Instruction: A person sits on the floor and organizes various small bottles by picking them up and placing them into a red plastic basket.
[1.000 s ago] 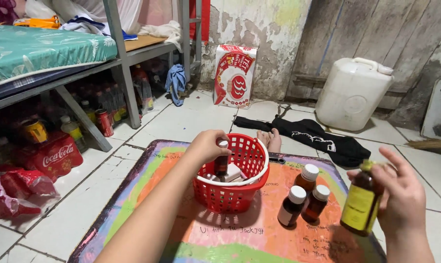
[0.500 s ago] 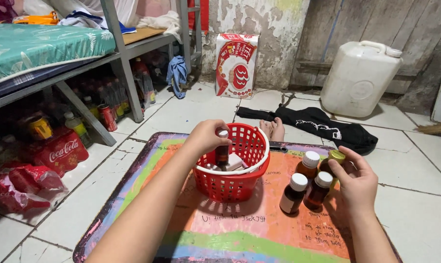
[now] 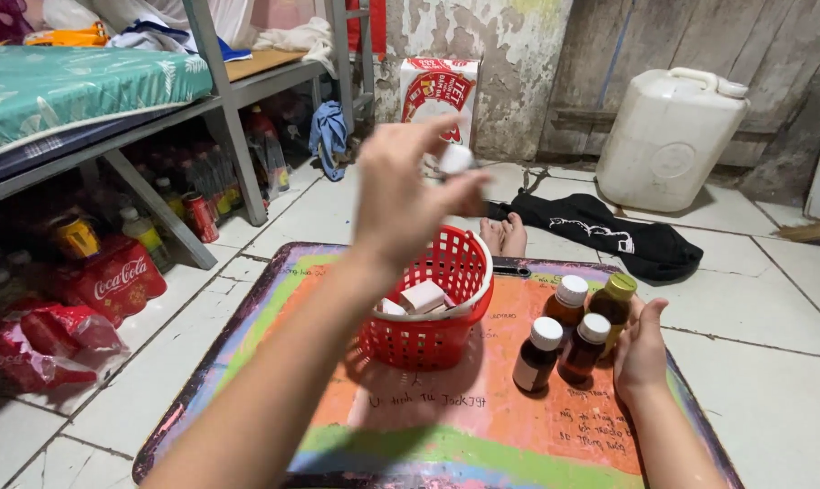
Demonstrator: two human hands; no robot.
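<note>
My left hand [image 3: 408, 201] is raised above the red plastic basket [image 3: 425, 344], shut on a small dark bottle with a white cap [image 3: 456, 161]; the bottle is blurred and mostly hidden by my fingers. A small box [image 3: 423, 296] lies in the basket. To the basket's right, three brown bottles with white caps [image 3: 538, 355] [image 3: 568, 304] [image 3: 586, 349] and a taller gold-capped bottle [image 3: 615, 304] stand on the colourful mat [image 3: 446, 426]. My right hand [image 3: 641, 351] rests on the mat with loose fingers against the gold-capped bottle's right side.
My bare feet [image 3: 505, 237] show beyond the mat. A black cloth [image 3: 609, 237] and a white jerrycan [image 3: 671, 136] lie at the back right, and a red and white carton [image 3: 437, 95] leans on the wall. Cans and bottles [image 3: 111, 272] crowd under the metal bed frame [image 3: 211, 109] at left.
My left hand has lifted the white-capped bottle out of the basket and up. My right hand has set the gold-capped bottle down among the others and loosened beside it.
</note>
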